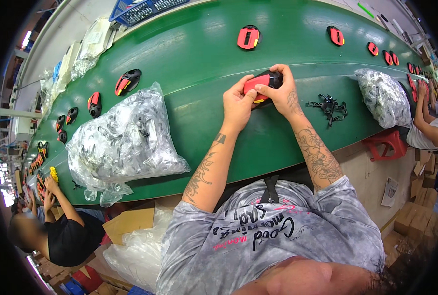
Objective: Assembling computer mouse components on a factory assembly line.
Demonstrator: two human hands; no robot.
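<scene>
Above the green work surface [199, 118], I hold a red and black rounded plastic housing [258, 84] with a small yellow detail. My left hand [238, 102] grips its left side, fingers curled beneath. From the right, my right hand [283, 93] closes round the black end, its thumb pressing on the top near the left thumb. The underside of the housing is hidden by my fingers. To the right of my hands lies a loose group of small black plastic parts [329, 108]. Straight ahead on the far side rests another red and black housing [249, 37].
A big clear plastic bag [125, 140] of parts lies at the left, another bag [383, 98] at the right. More housings [128, 82] line the belt both ways. Co-workers [76, 231] sit on either side. A blue basket [142, 11] and red stool [386, 144] stand nearby.
</scene>
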